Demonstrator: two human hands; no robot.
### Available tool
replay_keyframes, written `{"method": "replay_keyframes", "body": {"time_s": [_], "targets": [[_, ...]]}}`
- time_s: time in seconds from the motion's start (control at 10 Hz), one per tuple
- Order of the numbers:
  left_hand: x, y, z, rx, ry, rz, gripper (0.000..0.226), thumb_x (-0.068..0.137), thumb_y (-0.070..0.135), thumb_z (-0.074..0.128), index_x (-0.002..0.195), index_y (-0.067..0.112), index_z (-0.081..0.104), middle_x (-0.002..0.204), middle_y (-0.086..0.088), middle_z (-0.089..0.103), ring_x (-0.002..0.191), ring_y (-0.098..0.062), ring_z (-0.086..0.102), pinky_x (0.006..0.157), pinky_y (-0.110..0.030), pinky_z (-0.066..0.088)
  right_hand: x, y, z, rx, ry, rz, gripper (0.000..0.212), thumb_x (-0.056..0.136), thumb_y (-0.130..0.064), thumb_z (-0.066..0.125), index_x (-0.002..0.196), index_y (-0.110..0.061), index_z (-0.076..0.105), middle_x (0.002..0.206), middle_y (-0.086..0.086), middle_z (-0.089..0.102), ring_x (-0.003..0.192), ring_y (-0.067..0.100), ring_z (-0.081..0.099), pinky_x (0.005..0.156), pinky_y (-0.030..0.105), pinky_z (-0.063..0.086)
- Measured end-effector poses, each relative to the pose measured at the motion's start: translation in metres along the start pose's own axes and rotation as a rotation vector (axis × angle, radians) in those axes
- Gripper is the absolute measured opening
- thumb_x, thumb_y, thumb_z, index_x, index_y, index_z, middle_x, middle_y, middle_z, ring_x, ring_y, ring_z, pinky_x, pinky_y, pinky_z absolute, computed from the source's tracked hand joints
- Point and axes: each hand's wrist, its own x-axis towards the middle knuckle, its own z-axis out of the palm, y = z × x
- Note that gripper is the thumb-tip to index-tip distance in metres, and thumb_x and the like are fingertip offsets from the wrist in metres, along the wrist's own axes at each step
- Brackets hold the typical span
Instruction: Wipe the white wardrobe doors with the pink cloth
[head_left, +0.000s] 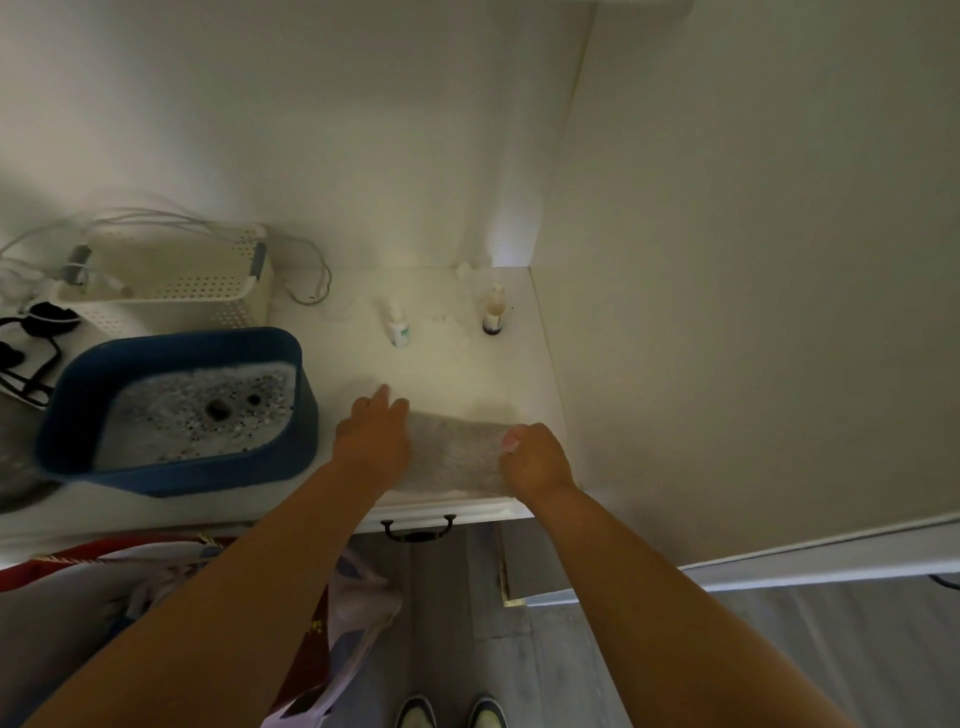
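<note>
Lying flat along the front edge of the desk (467, 364), toward its front-right corner, the cloth (454, 457) is being held down at both ends. In this dim light it is reading greyish rather than clearly pink. Its long axis is running left to right, parallel to the front edge, with the left hand (371, 434) at its left end and the right hand (535, 460) at its right end.

The left fingers (387, 402) are being kept straight and are resting flat, pointing toward the back of the desk, partly on the cloth's left end and partly on the bare surface beside it. The right fingers (511, 439) are being curled down onto the right end of the cloth; it is being judged that they are pinching that end, though the contact itself is hidden under the knuckles.

The white wardrobe panel (753, 312) is standing immediately to the right of the desk's right edge, so the right hand is the nearer one to it, and the cloth is lying between the two hands with no gap to either.

A blue basin (67, 415) of foamy water is sitting at the front-left of the desk, just beside the left hand. Two small bottles (399, 327) (493, 312) are standing toward the back edge, well apart from the cloth.

It is being judged that wiping is not yet begun, and that the cloth needs gathering toward the right hand.
</note>
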Motion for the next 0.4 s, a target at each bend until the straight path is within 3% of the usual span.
{"method": "replay_keyframes", "body": {"time_s": [0.1, 0.2, 0.4], "targets": [[0.004, 0.009, 0.001, -0.058, -0.154, 0.124, 0.045, 0.102, 0.022, 0.045, 0.146, 0.017, 0.042, 0.152, -0.008, 0.042, 0.133, -0.025, 0.046, 0.108, -0.038, 0.042, -0.009, -0.005, 0.002, -0.007, -0.077, -0.036, 0.024, 0.094, -0.001, 0.056, 0.115, 0.005, 0.066, 0.120, 0.018, 0.062, 0.114, 0.030, 0.059, 0.082, 0.025, 0.044], [-0.005, 0.009, -0.010, -0.157, -0.142, 0.187, 0.045, 0.101, 0.027, 0.052, 0.144, 0.015, 0.048, 0.147, -0.006, 0.048, 0.132, -0.024, 0.048, 0.109, -0.032, 0.039, -0.017, -0.012, -0.004, 0.028, -0.092, -0.111, 0.032, 0.097, -0.009, 0.058, 0.128, -0.003, 0.060, 0.134, 0.012, 0.057, 0.121, 0.025, 0.055, 0.078, 0.015, 0.034], [-0.046, 0.012, -0.084, -0.594, 0.215, 0.196, 0.024, 0.098, 0.023, 0.061, 0.120, 0.016, 0.067, 0.112, 0.001, 0.069, 0.098, -0.013, 0.065, 0.088, -0.020, 0.048, -0.043, -0.054, -0.065, 0.260, 0.067, -0.240, 0.023, 0.097, -0.016, 0.060, 0.120, -0.017, 0.065, 0.118, -0.003, 0.062, 0.099, 0.012, 0.059, 0.082, 0.023, 0.047]]}}
